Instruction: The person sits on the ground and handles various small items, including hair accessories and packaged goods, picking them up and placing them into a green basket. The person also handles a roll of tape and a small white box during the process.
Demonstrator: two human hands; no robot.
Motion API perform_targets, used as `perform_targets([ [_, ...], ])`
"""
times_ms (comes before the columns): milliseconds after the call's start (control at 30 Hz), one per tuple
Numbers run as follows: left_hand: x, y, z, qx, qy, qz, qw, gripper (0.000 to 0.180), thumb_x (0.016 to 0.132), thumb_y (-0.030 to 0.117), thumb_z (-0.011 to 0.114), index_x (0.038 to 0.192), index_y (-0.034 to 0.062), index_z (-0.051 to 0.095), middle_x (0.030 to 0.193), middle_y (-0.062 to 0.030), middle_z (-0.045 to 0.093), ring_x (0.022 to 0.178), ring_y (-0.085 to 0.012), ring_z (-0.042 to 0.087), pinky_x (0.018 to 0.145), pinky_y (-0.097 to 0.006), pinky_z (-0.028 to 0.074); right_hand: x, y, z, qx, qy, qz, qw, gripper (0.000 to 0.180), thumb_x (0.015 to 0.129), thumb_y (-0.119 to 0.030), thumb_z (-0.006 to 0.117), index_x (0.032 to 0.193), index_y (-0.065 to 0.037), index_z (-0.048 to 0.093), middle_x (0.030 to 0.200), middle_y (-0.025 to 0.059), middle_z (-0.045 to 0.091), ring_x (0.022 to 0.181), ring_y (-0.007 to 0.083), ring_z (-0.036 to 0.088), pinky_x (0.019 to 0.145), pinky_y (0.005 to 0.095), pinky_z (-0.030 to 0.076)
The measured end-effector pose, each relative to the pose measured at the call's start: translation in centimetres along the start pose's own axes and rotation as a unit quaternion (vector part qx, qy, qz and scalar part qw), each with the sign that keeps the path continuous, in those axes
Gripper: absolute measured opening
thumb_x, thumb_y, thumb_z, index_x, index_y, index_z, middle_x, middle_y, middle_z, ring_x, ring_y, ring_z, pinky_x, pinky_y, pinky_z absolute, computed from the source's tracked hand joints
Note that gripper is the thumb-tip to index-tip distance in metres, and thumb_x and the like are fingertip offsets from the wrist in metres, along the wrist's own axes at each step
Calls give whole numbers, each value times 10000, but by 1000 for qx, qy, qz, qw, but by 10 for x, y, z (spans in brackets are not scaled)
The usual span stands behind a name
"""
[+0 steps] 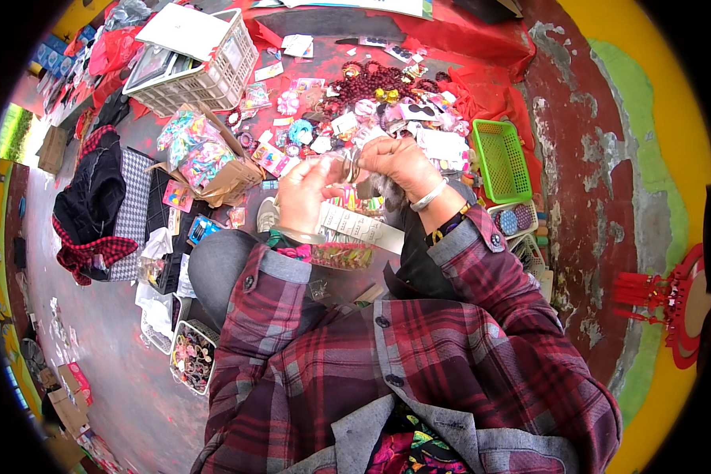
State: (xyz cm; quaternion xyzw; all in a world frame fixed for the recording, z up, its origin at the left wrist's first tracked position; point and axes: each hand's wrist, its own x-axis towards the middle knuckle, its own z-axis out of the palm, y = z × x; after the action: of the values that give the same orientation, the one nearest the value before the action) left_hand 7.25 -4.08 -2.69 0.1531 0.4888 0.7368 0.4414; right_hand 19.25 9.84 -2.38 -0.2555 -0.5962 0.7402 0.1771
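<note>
In front of my chest both hands are raised close together. My left hand [302, 195] has its fingers bent and pinched towards a small, dark, loop-like thing [352, 168]. My right hand [399, 163] pinches at that same thing from the other side, palm down. What kind of thing it is, I cannot make out. Just below the hands, between my knees, lies a white printed paper strip [361, 227]. Under it shows a clear pack of colourful small items [343, 256].
A heap of accessories and dark red bead strings [371, 83] covers the red cloth ahead. Left stand an open cardboard box [227, 182] of colourful packets and a white crate [233, 59]. A green basket [502, 162] is at right. A white basket [193, 357] holds small items.
</note>
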Motion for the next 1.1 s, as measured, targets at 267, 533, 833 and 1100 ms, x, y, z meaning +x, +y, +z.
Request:
perform_targets([
  [267,11,9,-27,-27,61,67,996,136,873,100,506,921,-24,535,818,-113,605,722,-180,609,643,-289,523,-3,-14,-5,212,95,45,972,109,722,-36,638,825,-3,629,784,52,633,705,133,588,651,246,454],
  [533,-39,114,-110,359,235,212,878,316,854,-4,427,1162,-14,496,860,-102,583,709,-141,603,602,-233,500,-5,-16,-8,185,85,48,978,143,720,-53,644,848,6,628,817,62,637,735,142,595,692,242,451],
  [833,-65,116,-112,300,247,161,907,339,894,247,473,1084,-25,539,1050,-131,550,972,-203,509,860,-297,397,-14,-18,19,81,105,9,991,99,724,-44,651,816,-8,657,761,33,629,704,88,562,633,228,443],
  [1100,-40,36,12,-288,-71,-99,950,406,908,349,407,1122,6,450,1051,-132,521,1003,-242,495,901,-362,387,-34,-24,53,-423,19,-498,757,219,658,-66,657,874,-51,626,797,71,583,689,263,569,588,327,470],
])
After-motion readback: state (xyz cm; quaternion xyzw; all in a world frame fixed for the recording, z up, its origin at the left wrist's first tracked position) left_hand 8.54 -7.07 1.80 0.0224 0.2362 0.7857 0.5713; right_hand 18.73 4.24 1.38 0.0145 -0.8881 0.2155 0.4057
